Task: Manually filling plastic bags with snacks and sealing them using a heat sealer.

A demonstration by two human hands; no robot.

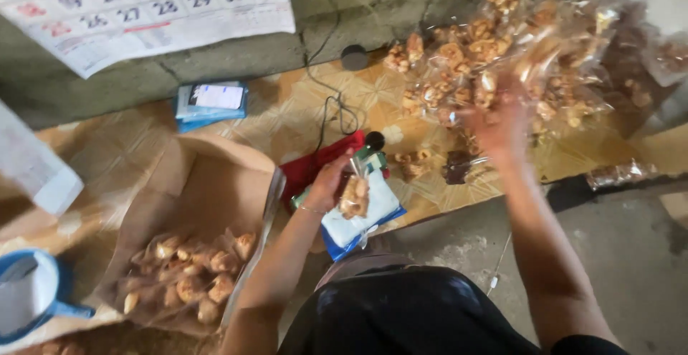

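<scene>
Head view: the person is looking down at a tiled floor (287, 122) where snacks are being bagged. The left hand (331, 181) is sitting just left of centre, its fingers pressed together on a small packet (354, 197) of fried snacks, which is hanging at 4 o'clock from the knuckles with its long axis running roughly 12 to 6. That packet is resting over a white and blue pad (362, 219), with a red sealer (322, 165) lying at 10 o'clock from it and a black cable (337, 111) trailing off toward 12.

The right hand (502, 122) is blurring with motion at 2 o'clock from the packet, fingers spread, pressing into a heap of clear snack bags (494, 54). Whether it is actually gripping one bag, the picture is not showing. The heap is lying from 12 to 2 of that hand, touching it, so the right hand is the nearer one to the heap, while the left is the only one on the small packet.

At 8 o'clock of the left hand, well apart, a cardboard box (215, 183) is holding more bagged snacks. A blue tub (36, 290) is sitting at the far left edge. A calendar (143, 11) is hanging on the wall at 11 o'clock, and a blue packet stack (211, 104) is lying below it.
</scene>
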